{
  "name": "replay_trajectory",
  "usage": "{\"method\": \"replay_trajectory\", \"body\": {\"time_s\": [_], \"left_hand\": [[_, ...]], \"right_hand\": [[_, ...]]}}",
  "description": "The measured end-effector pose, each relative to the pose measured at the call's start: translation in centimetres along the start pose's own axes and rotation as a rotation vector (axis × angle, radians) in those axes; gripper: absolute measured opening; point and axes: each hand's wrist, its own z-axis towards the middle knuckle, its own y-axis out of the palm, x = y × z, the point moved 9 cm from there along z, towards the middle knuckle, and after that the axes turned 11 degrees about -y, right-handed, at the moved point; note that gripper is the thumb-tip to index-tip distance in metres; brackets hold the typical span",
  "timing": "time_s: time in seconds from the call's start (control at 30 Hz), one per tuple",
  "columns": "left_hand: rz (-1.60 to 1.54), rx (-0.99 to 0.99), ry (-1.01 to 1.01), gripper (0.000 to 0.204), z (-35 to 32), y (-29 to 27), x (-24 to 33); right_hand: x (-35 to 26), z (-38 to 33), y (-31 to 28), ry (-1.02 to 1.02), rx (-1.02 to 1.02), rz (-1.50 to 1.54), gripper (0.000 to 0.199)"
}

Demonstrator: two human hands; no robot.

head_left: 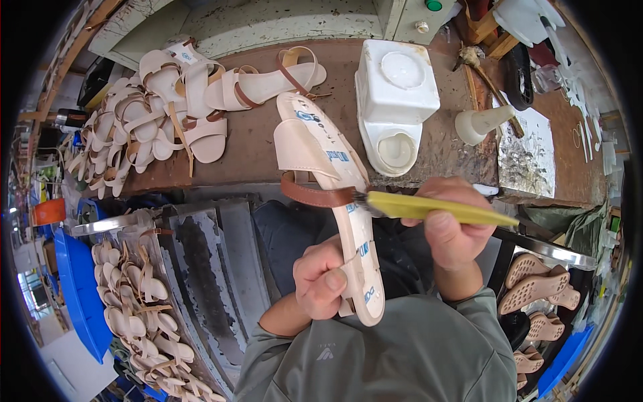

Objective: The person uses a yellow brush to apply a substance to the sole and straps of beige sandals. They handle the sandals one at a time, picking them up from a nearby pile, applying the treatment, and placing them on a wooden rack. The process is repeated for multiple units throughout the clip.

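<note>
My left hand (320, 281) is closed around the heel end of a beige sandal upper (365, 261), which stands almost upright in front of me. Blue printed marks run along its pale bottom face. A broad beige band and a brown strap (315, 193) loop out from its left side. My right hand (452, 224) grips the yellow handle of a brush (435, 207). Its dark bristles touch the sandal upper where the brown strap meets it. Beyond my hands, a white plastic dispenser (400, 80) has a round cup of whitish liquid (395, 153) at its near end.
A heap of beige sandal uppers (144, 114) covers the bench's left part. More uppers (137, 295) hang at lower left by a blue bin (80, 295). Perforated beige soles (536, 288) sit at right. A pale cone (482, 124) and a hammer (492, 80) lie on the bench.
</note>
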Motion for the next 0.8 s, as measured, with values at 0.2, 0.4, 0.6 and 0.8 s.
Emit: {"method": "replay_trajectory", "body": {"time_s": [0.2,0.4,0.6,0.8], "left_hand": [[0.1,-0.075,0.023,0.034,-1.4,1.2,1.1],[0.153,-0.127,0.074,0.035,-2.6,2.2,1.8],[0.167,-0.145,0.125,0.032,-3.3,3.5,3.0],[0.175,-0.125,0.158,0.037,-4.0,4.1,3.5]], "right_hand": [[-3.3,0.1,2.0,-0.228,-0.172,-0.069,0.021],[-5.4,-0.7,2.3,-0.28,-0.217,-0.064,0.023],[-6.8,-2.0,2.2,-0.269,-0.21,-0.037,0.021],[-8.1,-3.0,2.1,-0.261,-0.215,0.021,0.02]]}}
